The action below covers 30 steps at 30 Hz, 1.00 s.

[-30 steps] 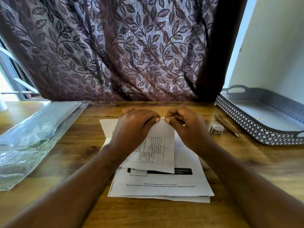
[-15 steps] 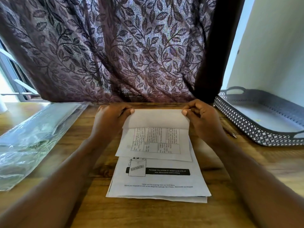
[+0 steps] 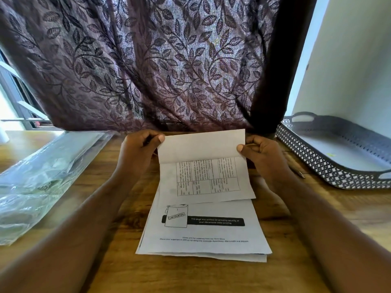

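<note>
A white printed sheet with a table on it (image 3: pixel 206 178) is held over the wooden desk, its top part folded toward me along a crease. My left hand (image 3: pixel 137 152) pinches the folded flap's upper left corner. My right hand (image 3: pixel 261 154) pinches the right edge near the crease. Under the sheet lies a stack of printed pages (image 3: pixel 203 229); the top page shows a "confidential" graphic and a black bar.
Clear plastic sleeves (image 3: pixel 42 172) lie at the left of the desk (image 3: pixel 105 261). A grey perforated tray (image 3: pixel 330 166) with handles stands at the right, with a pen (image 3: pixel 298 172) beside it. A leaf-patterned curtain (image 3: pixel 148 64) hangs behind.
My hands moved apart from the sheet's middle to its left and right edges, and the folded flap has risen and grown taller. The small tape roll is now hidden behind my right hand.
</note>
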Tool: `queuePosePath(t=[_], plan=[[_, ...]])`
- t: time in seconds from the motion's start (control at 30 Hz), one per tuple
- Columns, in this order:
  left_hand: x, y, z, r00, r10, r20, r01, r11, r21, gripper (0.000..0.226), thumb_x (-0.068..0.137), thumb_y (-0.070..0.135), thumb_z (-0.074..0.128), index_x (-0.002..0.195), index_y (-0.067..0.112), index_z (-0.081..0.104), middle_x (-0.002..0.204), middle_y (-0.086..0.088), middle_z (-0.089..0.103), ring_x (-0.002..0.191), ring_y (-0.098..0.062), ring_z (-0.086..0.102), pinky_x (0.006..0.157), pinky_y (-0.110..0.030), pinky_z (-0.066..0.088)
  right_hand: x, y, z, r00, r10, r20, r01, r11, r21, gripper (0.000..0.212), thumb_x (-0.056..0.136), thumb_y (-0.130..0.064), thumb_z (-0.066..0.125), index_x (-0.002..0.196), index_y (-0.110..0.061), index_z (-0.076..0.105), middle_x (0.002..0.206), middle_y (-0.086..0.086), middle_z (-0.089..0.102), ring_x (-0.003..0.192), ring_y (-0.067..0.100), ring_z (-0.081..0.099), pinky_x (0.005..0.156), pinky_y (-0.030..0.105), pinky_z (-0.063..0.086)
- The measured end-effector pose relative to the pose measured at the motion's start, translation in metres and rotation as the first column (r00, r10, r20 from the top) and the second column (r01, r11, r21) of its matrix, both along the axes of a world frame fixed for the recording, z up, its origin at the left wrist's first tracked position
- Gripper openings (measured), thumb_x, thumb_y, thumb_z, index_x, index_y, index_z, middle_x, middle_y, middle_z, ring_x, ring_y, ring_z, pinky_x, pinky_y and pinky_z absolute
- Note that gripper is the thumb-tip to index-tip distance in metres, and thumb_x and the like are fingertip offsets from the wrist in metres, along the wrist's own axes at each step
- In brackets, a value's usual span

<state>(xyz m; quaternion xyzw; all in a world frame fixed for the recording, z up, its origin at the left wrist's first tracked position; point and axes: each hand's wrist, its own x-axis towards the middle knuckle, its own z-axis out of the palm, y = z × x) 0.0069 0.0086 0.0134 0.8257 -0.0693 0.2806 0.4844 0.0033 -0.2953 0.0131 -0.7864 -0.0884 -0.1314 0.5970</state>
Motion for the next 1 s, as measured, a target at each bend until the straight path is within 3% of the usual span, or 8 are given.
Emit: queuePosePath(t=[0.1,0.2,0.33,0.47,0.57,0.7,0.9,1.0], plan=[[0.000,-0.005,-0.001,0.975,-0.196,-0.107,0.159,0.944,-0.288,0.015,0.096,0.022,0.062,0.108,0.015,0.066,0.095,-0.002,0.073,0.086,-0.020,0.071,0.070,-0.035,0.059,0.000,0.002,0.002,0.999,-0.029,0.021,0.028,0.999,0.041,0.011,0.097,-0.014,0.064,0.093,-0.023,0.068,0.088,-0.003,0.079,0.079,0.012,0.076,0.068,0.031,0.061],[0.002,-0.006,-0.004,0.919,-0.341,-0.199,0.253,0.896,-0.365,0.016,0.095,0.016,0.061,0.111,0.015,0.063,0.095,-0.005,0.076,0.093,-0.027,0.072,0.072,-0.039,0.062,0.000,0.000,0.004,0.997,-0.077,0.030,0.075,0.995,0.073,0.010,0.098,-0.014,0.062,0.092,-0.021,0.067,0.082,-0.004,0.076,0.067,0.007,0.073,0.053,0.018,0.055],[0.001,-0.010,-0.008,0.861,-0.421,-0.285,0.290,0.867,-0.404,0.024,0.095,0.011,0.060,0.119,0.007,0.061,0.112,-0.017,0.073,0.104,-0.036,0.071,0.091,-0.058,0.055,0.003,-0.002,0.003,0.995,-0.096,-0.040,0.102,0.977,0.186,0.013,0.100,-0.016,0.061,0.109,-0.009,0.065,0.096,0.006,0.077,0.081,0.021,0.076,0.062,0.031,0.061],[0.001,-0.010,-0.009,0.856,-0.447,-0.261,0.292,0.833,-0.470,0.030,0.096,0.009,0.059,0.125,0.004,0.059,0.121,-0.022,0.069,0.112,-0.041,0.066,0.099,-0.063,0.049,0.003,0.002,0.001,0.997,-0.005,-0.078,0.025,0.968,0.249,0.018,0.099,-0.008,0.059,0.116,-0.008,0.064,0.104,0.007,0.077,0.091,0.024,0.076,0.072,0.039,0.063],[-0.002,-0.009,-0.008,0.852,-0.470,-0.231,0.296,0.796,-0.528,0.027,0.098,0.006,0.055,0.124,0.011,0.061,0.119,-0.018,0.071,0.109,-0.038,0.068,0.092,-0.055,0.055,0.001,0.004,0.000,0.992,0.089,-0.089,-0.054,0.942,0.332,0.019,0.099,-0.001,0.054,0.111,-0.010,0.066,0.107,0.009,0.077,0.097,0.028,0.075,0.078,0.044,0.062],[-0.006,-0.008,-0.001,0.875,-0.449,-0.179,0.275,0.767,-0.580,0.023,0.098,0.003,0.051,0.109,0.008,0.070,0.103,-0.014,0.075,0.090,-0.030,0.071,0.066,-0.032,0.061,-0.003,0.006,0.002,0.988,0.125,-0.086,-0.078,0.907,0.414,0.022,0.099,0.005,0.050,0.101,-0.004,0.070,0.096,0.014,0.076,0.086,0.026,0.076,0.060,0.030,0.060],[-0.006,-0.003,0.000,0.907,-0.407,-0.110,0.292,0.795,-0.532,0.035,0.096,0.030,0.051,0.084,0.016,0.081,0.102,-0.017,0.076,0.087,-0.033,0.069,0.070,-0.038,0.051,0.001,0.001,0.002,0.980,0.181,-0.078,-0.124,0.873,0.472,0.039,0.099,-0.009,0.043,0.084,-0.005,0.079,0.096,0.018,0.075,0.089,0.031,0.072,0.065,0.030,0.059],[-0.006,-0.004,-0.001,0.906,-0.403,-0.126,0.295,0.817,-0.496,0.019,0.089,0.029,0.068,0.082,0.017,0.081,0.093,-0.012,0.077,0.078,-0.026,0.069,0.066,-0.033,0.056,0.002,0.001,0.000,0.986,0.151,-0.075,-0.108,0.907,0.407,0.026,0.099,-0.009,0.055,0.088,-0.009,0.079,0.096,0.016,0.076,0.089,0.030,0.071,0.073,0.036,0.059]])
